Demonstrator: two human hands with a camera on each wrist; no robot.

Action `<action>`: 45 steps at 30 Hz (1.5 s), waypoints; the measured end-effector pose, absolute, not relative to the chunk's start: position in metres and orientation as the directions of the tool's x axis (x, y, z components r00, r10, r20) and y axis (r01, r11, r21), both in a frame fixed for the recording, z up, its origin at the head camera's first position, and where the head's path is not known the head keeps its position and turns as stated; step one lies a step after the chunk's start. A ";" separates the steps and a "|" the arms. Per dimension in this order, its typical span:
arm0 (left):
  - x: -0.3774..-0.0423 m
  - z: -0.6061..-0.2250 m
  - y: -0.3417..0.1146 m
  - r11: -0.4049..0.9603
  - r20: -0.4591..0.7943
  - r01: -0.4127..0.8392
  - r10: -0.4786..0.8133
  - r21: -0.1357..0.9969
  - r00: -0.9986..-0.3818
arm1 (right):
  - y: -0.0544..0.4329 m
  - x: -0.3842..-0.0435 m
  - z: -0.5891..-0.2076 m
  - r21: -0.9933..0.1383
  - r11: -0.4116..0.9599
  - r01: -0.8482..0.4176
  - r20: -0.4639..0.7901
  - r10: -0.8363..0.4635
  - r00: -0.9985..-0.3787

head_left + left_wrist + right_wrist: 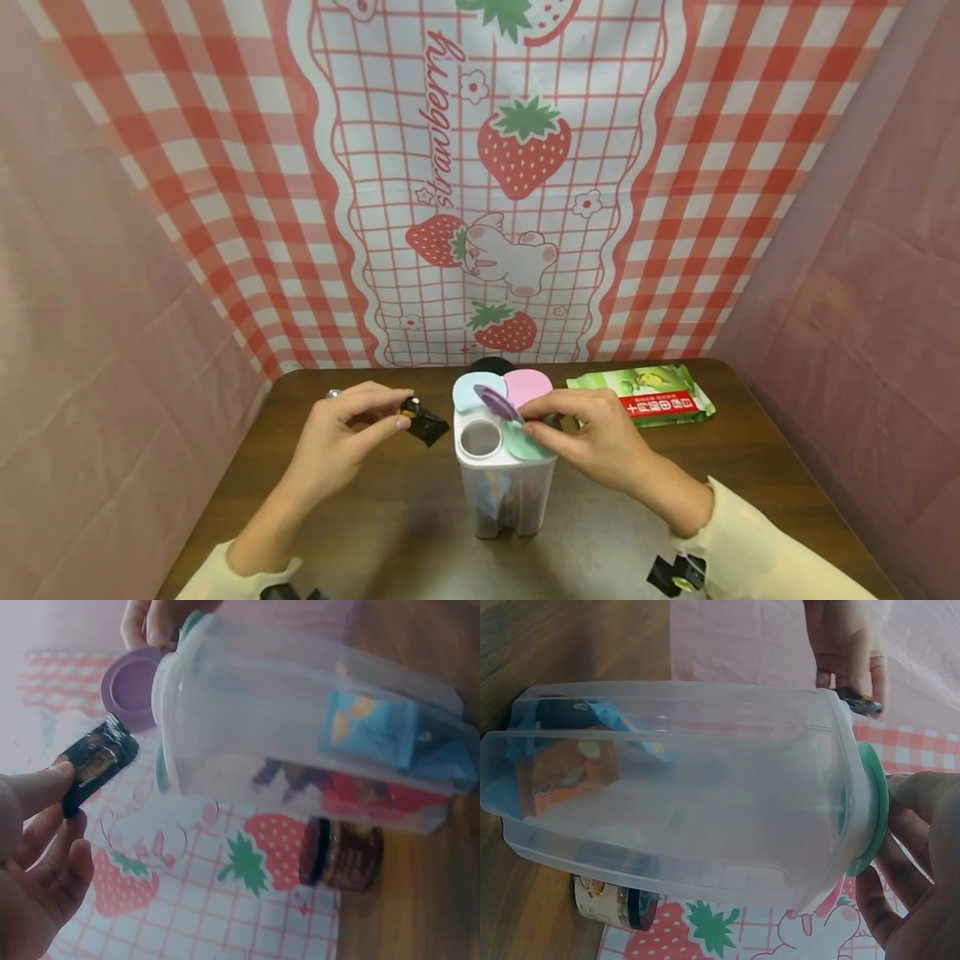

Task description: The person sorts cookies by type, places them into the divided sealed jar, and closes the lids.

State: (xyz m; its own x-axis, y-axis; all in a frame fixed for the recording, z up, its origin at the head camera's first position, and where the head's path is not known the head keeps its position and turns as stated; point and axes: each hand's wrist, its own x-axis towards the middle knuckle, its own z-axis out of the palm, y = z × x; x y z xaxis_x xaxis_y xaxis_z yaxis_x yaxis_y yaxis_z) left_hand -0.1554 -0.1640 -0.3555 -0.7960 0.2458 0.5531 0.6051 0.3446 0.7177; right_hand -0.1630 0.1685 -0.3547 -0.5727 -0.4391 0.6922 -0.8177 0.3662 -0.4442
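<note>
Strawberry-print cloth hangs behind a brown wooden table (360,517), with plain pink sheets to either side. At about nine o'clock from the container, the left hand (341,442) pinches a small dark packet (422,419) between thumb and fingertips, holding it in the air just beside the container's top. At the centre stands a clear plastic container (504,487) with divided compartments; packets already lie in its lower part, blue and red ones showing in the wrist views. Its purple lid flap (498,402) is tipped up and one round opening (480,438) is uncovered, while the blue, pink and green flaps look closed. The right hand (592,437) has its fingertips on the flaps, thumb against the green one (519,446). Judging from this, the dark packet is not yet inside. A dark-lidded jar (341,855) stands at twelve o'clock behind the container, and a green snack bag (645,393) lies at two o'clock.
</note>
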 end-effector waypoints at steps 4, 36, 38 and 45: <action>-0.155 -0.346 -0.151 0.281 0.565 0.626 0.273 0.727 -0.779 | 0.170 -0.163 -0.354 -0.444 0.371 -0.816 0.695 -0.432 -0.575; -0.162 -0.334 -0.105 0.399 0.386 0.623 0.529 0.673 -0.756 | 0.169 -0.163 -0.353 -0.441 0.378 -0.814 0.684 -0.445 -0.577; -0.162 -0.334 -0.104 0.403 0.356 0.621 0.559 0.672 -0.749 | 0.169 -0.163 -0.353 -0.442 0.379 -0.813 0.681 -0.448 -0.580; -0.162 -0.336 -0.097 0.481 0.368 0.645 0.550 0.594 -0.750 | 0.168 -0.162 -0.354 -0.441 0.379 -0.813 0.679 -0.451 -0.579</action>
